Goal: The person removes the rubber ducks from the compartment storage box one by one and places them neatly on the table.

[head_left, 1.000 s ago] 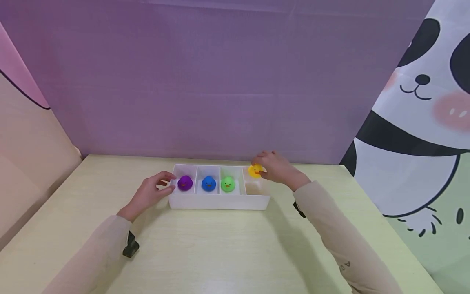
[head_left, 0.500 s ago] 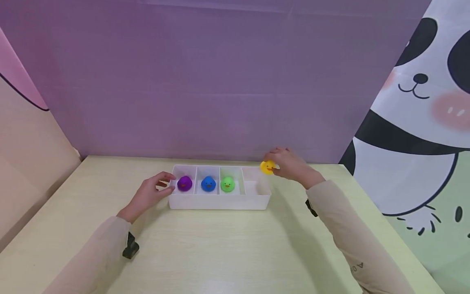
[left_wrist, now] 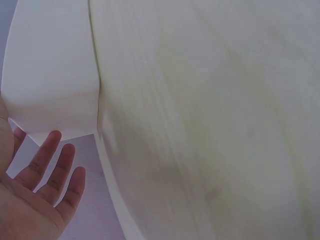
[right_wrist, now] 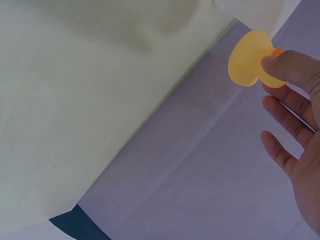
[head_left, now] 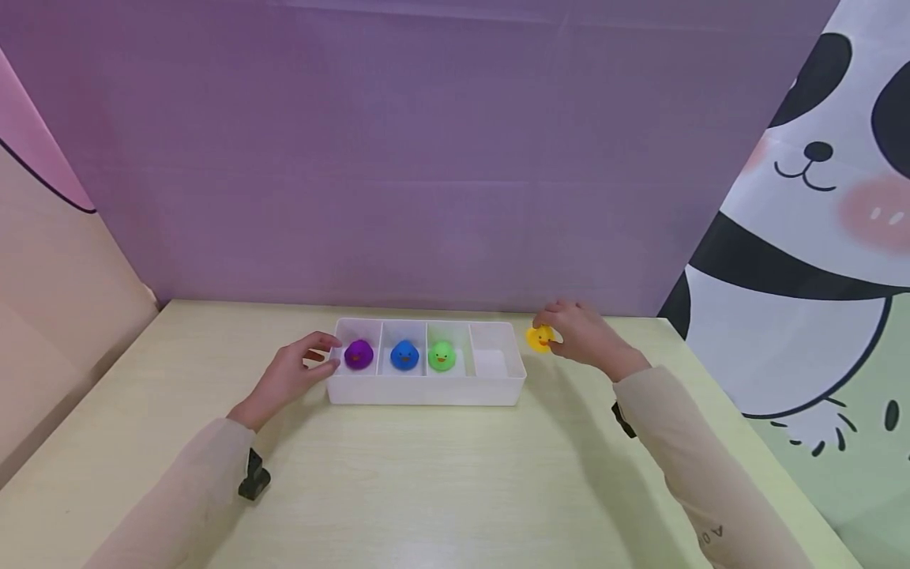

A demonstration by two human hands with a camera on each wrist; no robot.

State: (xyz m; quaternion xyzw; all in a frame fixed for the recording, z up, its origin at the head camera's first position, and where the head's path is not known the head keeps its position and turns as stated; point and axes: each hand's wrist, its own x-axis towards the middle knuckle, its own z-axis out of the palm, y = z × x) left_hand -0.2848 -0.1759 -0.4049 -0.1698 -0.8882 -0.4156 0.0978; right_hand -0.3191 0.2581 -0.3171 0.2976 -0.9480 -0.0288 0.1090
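My right hand (head_left: 583, 336) pinches a yellow rubber duck (head_left: 539, 339) between thumb and fingers, just right of a white divided box (head_left: 425, 391). In the right wrist view the thumb lies over the duck (right_wrist: 245, 62), and the other fingers extend loosely below. Inside the box, from left to right, sit a purple duck (head_left: 359, 355), a blue duck (head_left: 404, 356) and a green duck (head_left: 442, 356), one per compartment. The rightmost compartment holds nothing. My left hand (head_left: 287, 375) is at the box's left end; in the left wrist view its fingers (left_wrist: 50, 145) are extended near the end wall.
The box stands near the back of a pale wooden table (head_left: 398, 482). Behind the table hangs a purple cloth (head_left: 426, 158). A panda-printed panel (head_left: 796, 332) is on the right, and a pale panel (head_left: 57, 316) on the left.
My right hand has carried the yellow duck from above the rightmost compartment to the right, past the box's end, and then slightly lower. The left hand and the box have stayed put.
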